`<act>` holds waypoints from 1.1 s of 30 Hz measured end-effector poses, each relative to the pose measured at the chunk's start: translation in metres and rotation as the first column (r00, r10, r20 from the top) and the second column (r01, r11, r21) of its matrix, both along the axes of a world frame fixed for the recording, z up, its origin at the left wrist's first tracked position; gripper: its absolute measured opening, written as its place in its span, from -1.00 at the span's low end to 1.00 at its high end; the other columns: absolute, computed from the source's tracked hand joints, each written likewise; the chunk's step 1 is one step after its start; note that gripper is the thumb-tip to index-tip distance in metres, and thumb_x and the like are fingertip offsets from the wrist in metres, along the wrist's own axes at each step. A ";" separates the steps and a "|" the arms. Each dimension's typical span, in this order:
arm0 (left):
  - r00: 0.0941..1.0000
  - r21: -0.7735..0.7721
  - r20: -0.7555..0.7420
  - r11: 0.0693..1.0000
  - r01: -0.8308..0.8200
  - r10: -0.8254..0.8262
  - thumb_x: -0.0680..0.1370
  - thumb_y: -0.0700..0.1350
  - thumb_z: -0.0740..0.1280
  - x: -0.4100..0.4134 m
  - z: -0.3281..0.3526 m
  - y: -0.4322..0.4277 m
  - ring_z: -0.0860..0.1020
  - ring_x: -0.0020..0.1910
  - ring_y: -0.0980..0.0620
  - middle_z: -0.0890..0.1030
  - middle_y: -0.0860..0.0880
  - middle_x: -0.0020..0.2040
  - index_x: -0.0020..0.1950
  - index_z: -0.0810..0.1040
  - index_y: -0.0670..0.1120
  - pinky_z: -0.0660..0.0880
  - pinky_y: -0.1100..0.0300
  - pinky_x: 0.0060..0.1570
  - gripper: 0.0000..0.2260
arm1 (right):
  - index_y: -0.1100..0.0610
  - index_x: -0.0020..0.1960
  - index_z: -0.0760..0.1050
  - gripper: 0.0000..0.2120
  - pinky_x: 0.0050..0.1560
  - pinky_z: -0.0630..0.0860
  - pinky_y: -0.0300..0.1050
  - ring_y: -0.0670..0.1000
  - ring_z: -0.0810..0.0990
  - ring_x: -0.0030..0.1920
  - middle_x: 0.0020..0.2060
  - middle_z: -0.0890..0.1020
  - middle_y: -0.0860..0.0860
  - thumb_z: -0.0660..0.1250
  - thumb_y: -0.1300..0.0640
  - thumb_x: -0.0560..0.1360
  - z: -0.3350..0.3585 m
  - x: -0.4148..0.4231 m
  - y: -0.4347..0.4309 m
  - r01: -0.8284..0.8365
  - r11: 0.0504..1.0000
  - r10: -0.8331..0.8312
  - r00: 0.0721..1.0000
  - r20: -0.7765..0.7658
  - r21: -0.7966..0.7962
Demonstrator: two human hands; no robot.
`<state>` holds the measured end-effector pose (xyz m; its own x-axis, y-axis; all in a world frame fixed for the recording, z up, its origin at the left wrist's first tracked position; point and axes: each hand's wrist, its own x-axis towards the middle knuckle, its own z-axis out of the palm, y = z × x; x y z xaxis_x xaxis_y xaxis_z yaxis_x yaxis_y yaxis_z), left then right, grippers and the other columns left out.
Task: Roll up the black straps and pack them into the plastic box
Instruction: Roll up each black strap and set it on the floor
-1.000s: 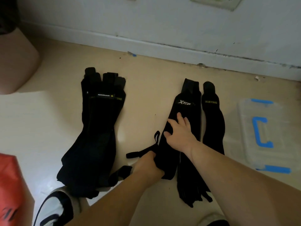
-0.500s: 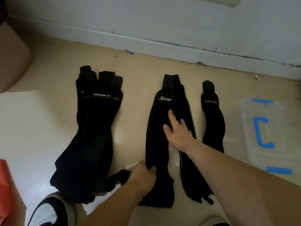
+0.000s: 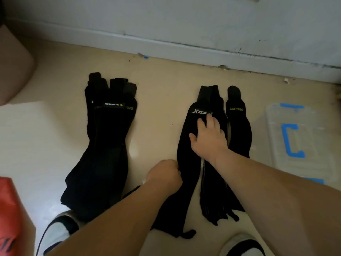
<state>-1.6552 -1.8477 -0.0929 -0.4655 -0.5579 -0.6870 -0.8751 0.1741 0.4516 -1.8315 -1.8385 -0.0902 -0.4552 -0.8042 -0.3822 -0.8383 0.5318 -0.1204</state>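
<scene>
Several black straps lie lengthwise on the pale floor. A pile of straps lies at the left. In the middle lies a strap with an XTEP label, with more straps under it. My right hand presses flat on it just below the label. My left hand grips its left edge lower down, fingers curled. A strap marked XUEYING lies just to the right. The clear plastic box, with a blue handle on its lid, sits at the far right.
A white wall and baseboard run along the back. A brownish object stands at the far left and a red object at the lower left. Two shoes show at the bottom edge.
My right hand slid up the XTEP strap toward its label, flattening it. The strap now lies straight, next to the XUEYING strap. My left hand keeps hold of its left edge.
</scene>
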 end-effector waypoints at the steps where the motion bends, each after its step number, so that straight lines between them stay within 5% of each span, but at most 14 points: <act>1: 1.000 -0.016 -0.014 1.000 -0.007 0.007 0.66 -0.09 0.25 0.001 0.006 -0.006 0.64 -0.02 -0.11 0.67 -0.10 0.02 0.05 0.64 -0.09 0.56 0.10 -0.06 -0.82 | 0.15 0.62 0.24 -0.42 0.56 0.26 0.26 0.24 0.11 0.64 0.62 0.20 0.21 0.20 -0.08 0.69 0.005 0.009 -0.007 -0.087 0.996 0.087 0.996 -0.029 0.009; 4: 0.985 -0.080 -0.105 0.986 -0.146 0.137 0.64 -0.12 0.23 0.015 0.025 -0.030 0.64 -0.10 -0.11 0.66 -0.05 -0.09 -0.05 0.62 -0.06 0.60 0.07 -0.14 -0.81 | 0.15 0.35 0.53 -0.64 0.31 0.52 0.11 0.20 0.49 0.36 0.34 0.55 0.16 0.20 -0.01 0.68 0.019 0.043 -0.036 -0.211 0.973 0.196 0.969 0.148 0.093; 7: 0.928 -0.130 -0.186 0.928 -0.350 0.323 0.64 -0.13 0.25 0.050 0.035 -0.066 0.62 -0.06 -0.10 0.65 -0.03 -0.04 0.04 0.64 -0.02 0.52 0.13 -0.14 -0.83 | 0.12 0.26 0.63 -0.69 0.24 0.57 0.00 0.17 0.60 0.25 0.26 0.65 0.13 0.24 -0.01 0.68 0.022 0.082 -0.058 -0.153 0.985 0.110 0.913 0.393 0.080; 14: 0.781 -0.169 -0.069 0.764 -0.623 0.621 0.60 -0.08 0.30 0.166 0.016 -0.115 0.60 0.18 -0.15 0.54 -0.11 0.34 0.46 0.52 -0.06 0.60 -0.03 0.17 -0.60 | 0.11 0.46 0.51 -0.60 0.26 0.50 -0.10 0.13 0.60 0.26 0.34 0.62 0.11 0.24 -0.02 0.69 0.000 0.142 -0.080 -0.002 0.997 -0.042 0.851 0.524 0.082; 18: 0.733 -0.156 -0.025 0.722 -0.674 0.679 0.58 -0.11 0.31 0.187 0.005 -0.104 0.57 0.17 -0.17 0.50 -0.12 0.32 0.40 0.51 -0.09 0.59 -0.08 0.18 -0.62 | 0.15 0.55 0.39 -0.53 0.34 0.47 0.01 0.22 0.50 0.38 0.45 0.46 0.18 0.22 -0.01 0.70 -0.009 0.147 -0.080 -0.015 0.999 -0.001 0.916 0.401 0.038; 23: 0.796 -0.283 -0.229 0.744 -0.606 0.561 0.60 -0.19 0.28 0.146 0.011 -0.103 0.52 0.18 -0.12 0.47 -0.05 0.27 0.30 0.52 -0.07 0.51 -0.01 0.14 -0.73 | 0.14 0.63 0.21 -0.42 0.44 0.35 0.16 0.27 0.28 0.46 0.49 0.28 0.20 0.21 -0.06 0.69 -0.011 0.108 -0.065 0.103 0.988 -0.095 0.993 0.074 -0.112; 27: 0.848 -0.133 -0.355 0.877 -0.462 0.393 0.66 -0.15 0.28 0.090 0.019 -0.094 0.60 0.10 -0.02 0.59 0.01 0.18 0.27 0.57 -0.04 0.59 0.02 0.12 -0.80 | 0.16 0.68 0.11 -0.35 0.52 0.25 0.21 0.30 0.13 0.58 0.62 0.12 0.24 0.23 -0.03 0.69 -0.008 0.065 -0.053 0.269 0.946 -0.256 0.963 0.089 -0.181; 31: 0.895 -0.032 -0.344 0.950 -0.312 0.283 0.66 -0.12 0.29 0.033 0.009 -0.079 0.60 0.10 0.00 0.63 0.00 0.24 0.31 0.59 -0.03 0.56 0.12 0.10 -0.77 | 0.18 0.65 0.22 -0.47 0.48 0.29 0.17 0.26 0.25 0.53 0.59 0.25 0.20 0.17 0.05 0.73 0.001 0.017 -0.044 0.333 0.888 -0.321 0.943 0.089 -0.318; 33: 0.899 -0.003 -0.346 0.958 -0.288 0.269 0.67 -0.11 0.30 0.006 0.006 -0.076 0.58 0.14 0.01 0.62 -0.01 0.28 0.35 0.57 -0.05 0.47 0.21 0.11 -0.74 | 0.25 0.61 0.26 -0.53 0.45 0.33 0.07 0.24 0.36 0.48 0.53 0.37 0.23 0.14 0.17 0.73 0.001 -0.010 -0.036 0.418 0.883 -0.375 0.903 0.211 -0.216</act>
